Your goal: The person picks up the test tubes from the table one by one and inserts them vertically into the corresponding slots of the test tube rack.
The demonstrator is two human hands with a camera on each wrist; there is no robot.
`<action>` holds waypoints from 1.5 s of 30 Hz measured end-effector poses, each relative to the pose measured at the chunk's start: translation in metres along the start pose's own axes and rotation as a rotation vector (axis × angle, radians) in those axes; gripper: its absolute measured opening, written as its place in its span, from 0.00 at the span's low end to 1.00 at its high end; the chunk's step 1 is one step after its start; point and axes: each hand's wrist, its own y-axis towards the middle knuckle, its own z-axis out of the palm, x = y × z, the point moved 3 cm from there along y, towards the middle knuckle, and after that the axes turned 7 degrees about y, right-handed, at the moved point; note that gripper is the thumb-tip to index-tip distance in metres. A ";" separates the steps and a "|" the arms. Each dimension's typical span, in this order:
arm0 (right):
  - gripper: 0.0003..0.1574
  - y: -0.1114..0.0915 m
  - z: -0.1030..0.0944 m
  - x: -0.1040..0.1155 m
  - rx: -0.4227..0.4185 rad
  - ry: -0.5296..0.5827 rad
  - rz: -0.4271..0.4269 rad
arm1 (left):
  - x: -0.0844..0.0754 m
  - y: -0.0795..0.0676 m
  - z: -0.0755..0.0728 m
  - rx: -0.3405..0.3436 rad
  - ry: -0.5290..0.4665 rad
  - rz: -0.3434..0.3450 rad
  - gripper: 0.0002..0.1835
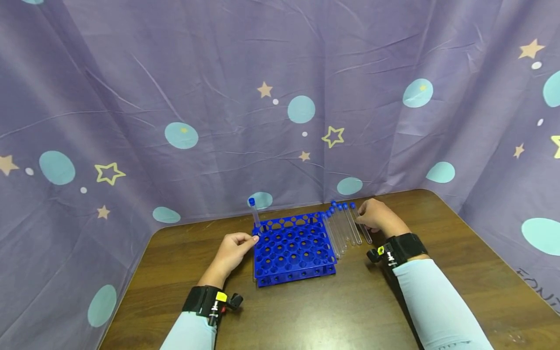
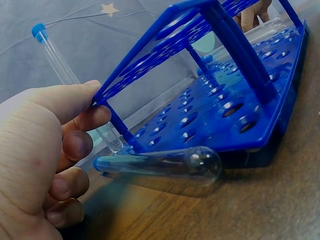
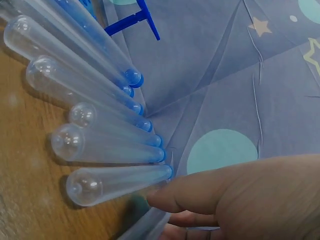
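While the left hand [image 1: 232,253] is pinching the left edge of the blue rack [image 1: 297,270], the right hand [image 1: 378,216] is apparently holding, in a narrow grip, the outermost test tube [image 1: 366,235] beside the capped tubes [image 1: 352,224] right of the rack, light, even pressure best controlling roll.
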 end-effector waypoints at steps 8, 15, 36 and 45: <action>0.27 -0.004 0.001 0.002 -0.004 -0.059 0.005 | -0.001 -0.002 -0.001 -0.001 0.000 0.003 0.13; 0.30 -0.001 0.003 0.000 -0.009 -0.059 0.010 | -0.003 -0.002 0.000 0.001 0.005 0.007 0.13; 0.30 -0.001 -0.005 0.002 -0.033 -0.029 -0.005 | 0.000 -0.001 0.000 0.008 0.011 0.001 0.12; 0.27 -0.013 -0.020 0.032 -0.117 0.072 -0.179 | -0.001 -0.001 -0.002 0.008 0.017 0.004 0.13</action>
